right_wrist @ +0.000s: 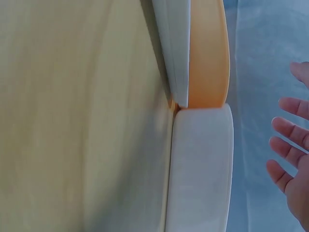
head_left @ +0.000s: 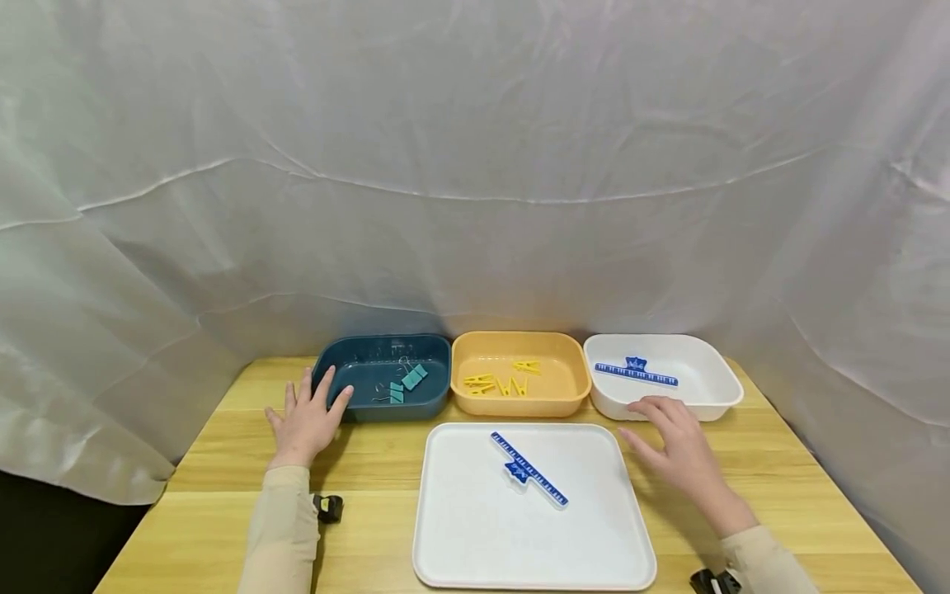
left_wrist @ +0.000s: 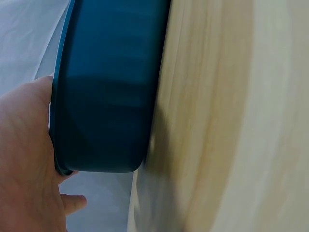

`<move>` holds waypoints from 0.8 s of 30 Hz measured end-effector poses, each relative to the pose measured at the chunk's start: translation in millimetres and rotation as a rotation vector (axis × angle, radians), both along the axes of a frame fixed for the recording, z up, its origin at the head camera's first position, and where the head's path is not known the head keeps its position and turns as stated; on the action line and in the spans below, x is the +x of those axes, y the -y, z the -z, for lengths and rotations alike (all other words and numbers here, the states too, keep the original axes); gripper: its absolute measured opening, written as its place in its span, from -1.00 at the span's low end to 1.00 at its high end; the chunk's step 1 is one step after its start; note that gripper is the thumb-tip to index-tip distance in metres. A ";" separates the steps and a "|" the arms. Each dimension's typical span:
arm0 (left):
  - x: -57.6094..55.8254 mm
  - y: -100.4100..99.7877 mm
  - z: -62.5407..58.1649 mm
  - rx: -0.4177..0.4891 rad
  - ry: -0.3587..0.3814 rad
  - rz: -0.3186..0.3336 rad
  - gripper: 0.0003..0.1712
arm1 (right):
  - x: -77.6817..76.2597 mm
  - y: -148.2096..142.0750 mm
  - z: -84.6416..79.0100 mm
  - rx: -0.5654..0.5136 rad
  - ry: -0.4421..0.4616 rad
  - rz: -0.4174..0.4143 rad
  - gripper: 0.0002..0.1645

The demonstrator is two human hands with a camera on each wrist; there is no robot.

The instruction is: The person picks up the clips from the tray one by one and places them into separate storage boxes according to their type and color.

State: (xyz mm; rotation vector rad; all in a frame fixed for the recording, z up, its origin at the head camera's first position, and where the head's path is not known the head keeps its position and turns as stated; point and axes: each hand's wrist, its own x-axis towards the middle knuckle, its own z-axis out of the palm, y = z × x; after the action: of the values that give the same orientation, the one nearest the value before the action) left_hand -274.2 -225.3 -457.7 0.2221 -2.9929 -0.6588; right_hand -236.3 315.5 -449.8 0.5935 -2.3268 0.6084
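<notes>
My left hand [head_left: 306, 422] has its fingers spread at the left end of a dark teal bin [head_left: 334, 351], touching its rim, as the left wrist view of the bin [left_wrist: 106, 96] suggests. Inside that bin lie a few teal binder clips [head_left: 415, 377]. My right hand [head_left: 677, 450] hovers by the front of a white bin [head_left: 712, 388], fingers apart and holding nothing; in the right wrist view the hand [right_wrist: 297, 169] is clear of the bin. A blue piano-key-patterned bar clip [head_left: 637, 374] lies in the white bin. A matching bar clip [head_left: 530, 470] rests diagonally on a white tray [head_left: 475, 544].
Between the teal and white bins stands a yellow-orange bin [head_left: 523, 407] with several small yellow clips [head_left: 527, 366] in it. The three bins form a row at the back of the wooden table [head_left: 371, 511], before a grey curtain [head_left: 475, 247].
</notes>
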 end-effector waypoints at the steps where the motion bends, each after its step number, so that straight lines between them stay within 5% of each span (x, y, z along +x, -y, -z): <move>1: 0.1 -0.1 -0.2 0.002 0.002 0.000 -0.02 | 0.4 1.6 0.4 -0.003 0.005 -0.009 -0.57; 24: 0.0 0.2 -0.9 0.014 0.004 0.003 -0.09 | 13.3 35.1 8.2 0.111 0.005 -0.197 -0.62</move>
State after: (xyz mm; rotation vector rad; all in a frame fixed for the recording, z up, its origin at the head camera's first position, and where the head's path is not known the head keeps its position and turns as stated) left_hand -274.2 -225.5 -456.8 0.2195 -2.9935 -0.6809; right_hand -222.9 280.4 -457.9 0.8816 -2.3348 0.5722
